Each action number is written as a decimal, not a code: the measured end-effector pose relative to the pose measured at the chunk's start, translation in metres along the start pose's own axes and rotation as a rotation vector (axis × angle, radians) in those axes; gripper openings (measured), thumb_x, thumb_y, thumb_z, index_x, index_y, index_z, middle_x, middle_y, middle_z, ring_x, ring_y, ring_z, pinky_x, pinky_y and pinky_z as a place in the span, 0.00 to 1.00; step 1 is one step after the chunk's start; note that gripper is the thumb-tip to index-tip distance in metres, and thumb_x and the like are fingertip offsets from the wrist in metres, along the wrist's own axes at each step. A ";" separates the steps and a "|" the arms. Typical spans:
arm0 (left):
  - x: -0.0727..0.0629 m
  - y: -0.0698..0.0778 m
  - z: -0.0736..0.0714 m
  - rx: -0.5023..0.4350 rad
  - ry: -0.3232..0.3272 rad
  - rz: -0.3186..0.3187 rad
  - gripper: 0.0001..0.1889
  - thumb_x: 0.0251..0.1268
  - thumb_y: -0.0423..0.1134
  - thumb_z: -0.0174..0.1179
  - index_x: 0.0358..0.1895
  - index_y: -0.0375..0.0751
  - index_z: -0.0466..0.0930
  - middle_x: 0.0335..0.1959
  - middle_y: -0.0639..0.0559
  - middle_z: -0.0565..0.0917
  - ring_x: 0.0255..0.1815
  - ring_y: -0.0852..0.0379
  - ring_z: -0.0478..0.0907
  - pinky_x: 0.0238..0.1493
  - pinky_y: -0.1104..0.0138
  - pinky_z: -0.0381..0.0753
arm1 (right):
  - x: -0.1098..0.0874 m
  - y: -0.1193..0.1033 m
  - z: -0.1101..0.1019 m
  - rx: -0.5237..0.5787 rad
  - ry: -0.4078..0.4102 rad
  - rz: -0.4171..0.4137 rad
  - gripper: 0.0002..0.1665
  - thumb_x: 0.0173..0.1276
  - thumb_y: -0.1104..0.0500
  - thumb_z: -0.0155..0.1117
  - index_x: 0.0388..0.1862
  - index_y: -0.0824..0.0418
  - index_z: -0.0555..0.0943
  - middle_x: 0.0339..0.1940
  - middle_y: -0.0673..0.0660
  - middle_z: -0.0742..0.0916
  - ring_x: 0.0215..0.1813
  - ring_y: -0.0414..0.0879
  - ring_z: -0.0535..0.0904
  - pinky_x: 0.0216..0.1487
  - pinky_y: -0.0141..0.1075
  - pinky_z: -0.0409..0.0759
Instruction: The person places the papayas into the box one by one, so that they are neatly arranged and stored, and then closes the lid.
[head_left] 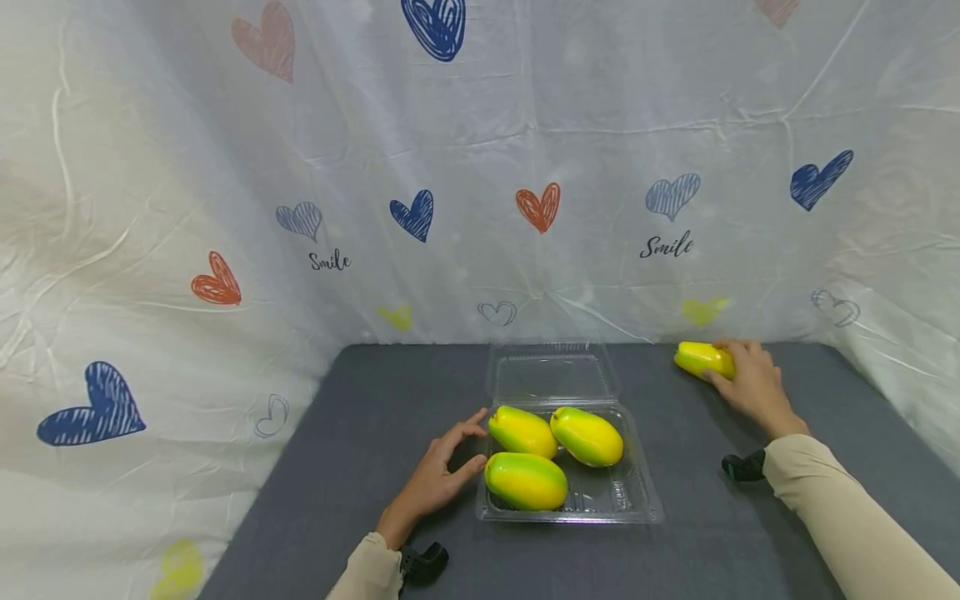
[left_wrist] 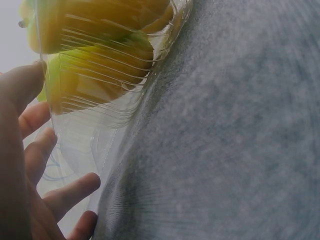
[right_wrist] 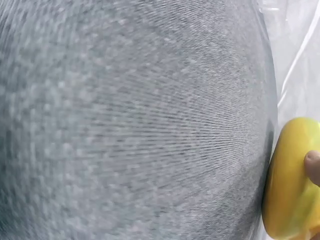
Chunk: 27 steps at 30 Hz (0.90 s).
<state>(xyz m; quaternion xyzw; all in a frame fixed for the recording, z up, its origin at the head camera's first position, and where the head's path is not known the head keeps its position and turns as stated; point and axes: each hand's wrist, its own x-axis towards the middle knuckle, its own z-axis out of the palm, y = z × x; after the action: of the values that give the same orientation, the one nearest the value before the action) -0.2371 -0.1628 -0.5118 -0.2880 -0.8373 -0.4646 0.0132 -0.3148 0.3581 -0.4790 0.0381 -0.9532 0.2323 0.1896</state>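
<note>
Three yellow-green papayas, one of them the front papaya (head_left: 526,482), lie in a clear plastic clamshell container (head_left: 637,500) whose lid (head_left: 555,375) is folded back. My left hand (head_left: 438,471) is at the container's left side, fingers spread and fairly straight. In the left wrist view, its thumb and some fingertips touch or nearly touch the clear rim. At the back right of the table, my right hand (head_left: 753,383) grips another papaya (head_left: 701,358), thumb on the near side. The right wrist view shows only the thumb and part of this papaya (right_wrist: 290,185); the other fingers are mostly hidden.
A dark grey cloth covers the table (head_left: 360,467). Behind it and along the sides hangs a pale curtain (head_left: 465,275) printed with hearts and "Smile". Black wrist straps with cameras sit on both arms.
</note>
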 end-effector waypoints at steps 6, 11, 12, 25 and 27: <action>0.000 0.000 0.000 0.009 0.001 0.013 0.17 0.77 0.43 0.58 0.65 0.50 0.72 0.82 0.64 0.59 0.83 0.50 0.57 0.72 0.34 0.53 | -0.001 0.002 0.002 0.029 -0.005 -0.019 0.32 0.68 0.63 0.68 0.66 0.74 0.69 0.63 0.81 0.70 0.59 0.80 0.63 0.53 0.71 0.63; 0.001 0.000 0.000 0.003 0.000 0.020 0.17 0.77 0.43 0.58 0.64 0.50 0.72 0.82 0.63 0.60 0.83 0.50 0.57 0.73 0.33 0.52 | -0.003 0.002 0.002 0.021 0.022 -0.053 0.34 0.67 0.62 0.70 0.68 0.74 0.70 0.61 0.81 0.70 0.58 0.79 0.62 0.51 0.67 0.62; 0.001 0.000 0.000 0.000 0.000 0.020 0.17 0.77 0.43 0.58 0.64 0.50 0.72 0.82 0.62 0.60 0.83 0.50 0.57 0.73 0.33 0.52 | -0.003 0.002 0.002 0.019 0.026 -0.059 0.35 0.67 0.62 0.71 0.68 0.74 0.70 0.61 0.81 0.70 0.58 0.78 0.62 0.51 0.66 0.62; 0.000 0.000 0.000 0.003 0.002 0.020 0.17 0.77 0.44 0.58 0.64 0.50 0.72 0.82 0.62 0.60 0.83 0.48 0.57 0.70 0.34 0.55 | -0.006 0.004 0.005 0.050 0.032 -0.058 0.36 0.66 0.62 0.72 0.70 0.73 0.69 0.64 0.81 0.72 0.60 0.79 0.64 0.54 0.68 0.62; 0.000 0.000 0.000 -0.002 0.001 0.012 0.17 0.77 0.44 0.58 0.64 0.50 0.72 0.82 0.63 0.60 0.83 0.48 0.57 0.71 0.34 0.54 | -0.006 0.005 0.005 0.060 0.031 -0.056 0.37 0.67 0.62 0.72 0.70 0.72 0.69 0.64 0.81 0.72 0.61 0.79 0.65 0.55 0.69 0.63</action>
<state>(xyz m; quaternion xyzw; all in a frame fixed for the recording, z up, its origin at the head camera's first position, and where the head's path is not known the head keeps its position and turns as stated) -0.2373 -0.1629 -0.5118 -0.2930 -0.8350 -0.4656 0.0161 -0.3115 0.3597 -0.4877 0.0667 -0.9413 0.2559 0.2096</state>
